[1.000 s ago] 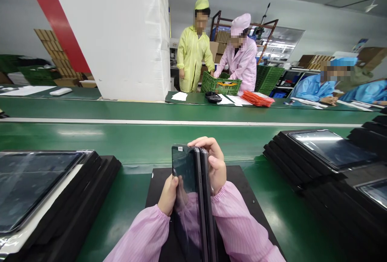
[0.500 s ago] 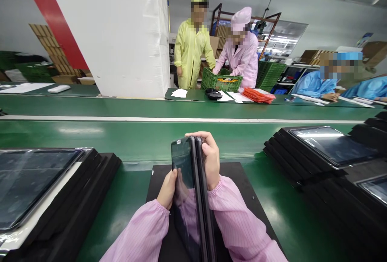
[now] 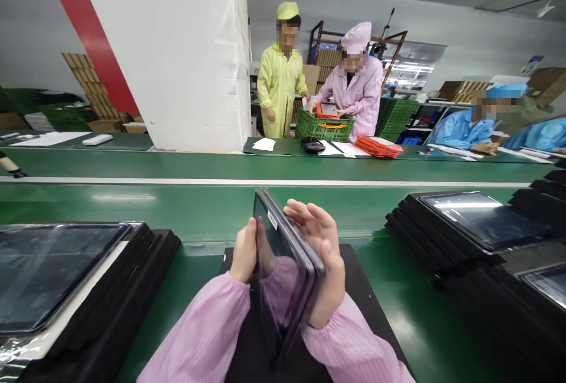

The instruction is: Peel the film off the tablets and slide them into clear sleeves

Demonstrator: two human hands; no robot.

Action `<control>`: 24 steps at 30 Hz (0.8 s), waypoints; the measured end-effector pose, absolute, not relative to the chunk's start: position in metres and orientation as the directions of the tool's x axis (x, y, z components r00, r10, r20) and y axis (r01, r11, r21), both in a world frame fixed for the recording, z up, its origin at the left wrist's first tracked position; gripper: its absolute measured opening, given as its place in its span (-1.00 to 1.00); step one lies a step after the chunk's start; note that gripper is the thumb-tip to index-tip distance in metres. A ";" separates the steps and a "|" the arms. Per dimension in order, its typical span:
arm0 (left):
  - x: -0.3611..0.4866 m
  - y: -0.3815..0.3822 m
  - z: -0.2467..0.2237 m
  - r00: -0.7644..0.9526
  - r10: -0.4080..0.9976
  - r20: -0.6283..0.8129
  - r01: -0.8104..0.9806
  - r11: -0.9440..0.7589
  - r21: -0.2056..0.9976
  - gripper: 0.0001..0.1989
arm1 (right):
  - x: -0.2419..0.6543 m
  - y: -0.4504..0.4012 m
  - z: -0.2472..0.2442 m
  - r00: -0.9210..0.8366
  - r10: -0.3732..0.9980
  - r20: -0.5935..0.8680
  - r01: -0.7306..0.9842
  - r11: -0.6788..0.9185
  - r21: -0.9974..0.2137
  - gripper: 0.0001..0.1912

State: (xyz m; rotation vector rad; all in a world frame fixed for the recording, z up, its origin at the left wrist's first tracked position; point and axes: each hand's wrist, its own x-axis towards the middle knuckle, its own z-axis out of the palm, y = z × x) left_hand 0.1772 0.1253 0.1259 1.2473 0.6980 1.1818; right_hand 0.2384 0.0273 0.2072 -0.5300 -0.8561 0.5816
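Note:
Two dark tablets (image 3: 283,277) stand face to back, tilted on edge above a black pad (image 3: 354,289). A small white label shows on the nearer screen. My left hand (image 3: 244,251) is closed on their left side, its thumb along the edge; its other fingers are hidden behind. At the right, my right hand (image 3: 325,253) lies against the back and right edge of the pair, its fingers stretched and apart. The lower ends of the tablets are blurred.
At left, a tablet (image 3: 57,271) lies on stacked black trays (image 3: 150,277). More black trays with tablets (image 3: 481,218) stand at right. Beyond the green belt (image 3: 194,206), two people handle things at a green crate (image 3: 325,126), near orange pouches (image 3: 378,147).
The tablets have turned, bringing their upper corner left and their right edge nearer me. My right hand's fingers have loosened from the top edge and spread. Across the belt, a red item now shows above the crate.

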 end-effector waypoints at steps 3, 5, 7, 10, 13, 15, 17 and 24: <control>0.177 0.146 0.150 0.294 0.893 0.342 -0.288 -0.258 0.922 -0.29 | 0.236 0.025 0.203 0.396 0.764 0.510 -0.373 0.641 -0.671 -0.59; 0.179 0.154 0.162 0.356 0.835 0.420 -0.295 -0.325 0.898 -0.23 | 0.237 0.030 0.196 0.338 0.822 0.459 -0.382 0.565 -0.731 -0.57; 0.181 0.159 0.167 0.413 0.781 0.468 -0.297 -0.370 0.880 -0.19 | 0.238 0.037 0.189 0.315 0.848 0.426 -0.354 0.521 -0.776 -0.56; 0.186 0.162 0.165 0.441 0.749 0.494 -0.291 -0.401 0.868 -0.18 | 0.239 0.046 0.184 0.329 0.841 0.429 -0.311 0.525 -0.792 -0.56; 0.191 0.165 0.160 0.451 0.741 0.498 -0.289 -0.407 0.866 -0.19 | 0.241 0.050 0.184 0.379 0.817 0.434 -0.255 0.543 -0.800 -0.56; 0.194 0.168 0.158 0.465 0.733 0.496 -0.288 -0.404 0.868 -0.19 | 0.242 0.050 0.185 0.417 0.798 0.435 -0.201 0.548 -0.812 -0.57; 0.197 0.171 0.157 0.471 0.731 0.493 -0.286 -0.403 0.870 -0.20 | 0.243 0.051 0.184 0.442 0.787 0.430 -0.161 0.542 -0.825 -0.59; 0.201 0.180 0.154 0.454 0.754 0.475 -0.275 -0.388 0.880 -0.22 | 0.251 0.057 0.180 0.444 0.793 0.417 -0.209 0.544 -0.813 -0.57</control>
